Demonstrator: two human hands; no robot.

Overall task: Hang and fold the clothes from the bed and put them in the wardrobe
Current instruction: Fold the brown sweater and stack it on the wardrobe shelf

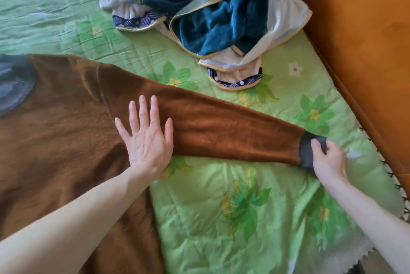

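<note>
The left hand (147, 140) lies flat, fingers straight and spread, pressing down on the brown sweater (66, 122) where the sleeve (221, 131) meets the body. The right hand (328, 160) pinches the dark grey cuff (307, 151) at the end of that sleeve, thumb on top and fingers curled under the fabric. The sweater lies spread on the green floral bedspread (221, 218), its body at the left of the view and the sleeve stretched out to the right, toward the orange bed frame (355, 29).

Handling, judged from the surface: the fabric looks like a thick, soft fleece or knit. It is limp, light to moderate in weight, and not slippery, so it should hold a crease line under a flat palm. The ribbed cuff is the firmest grip point on the sleeve; the shoulder seam serves as the fold line. Nothing here is fragile.

Farther away, a pile of unfolded clothes (199, 7) in white, pale blue and teal lies crumpled near the head of the bed, well apart from the sweater.
</note>
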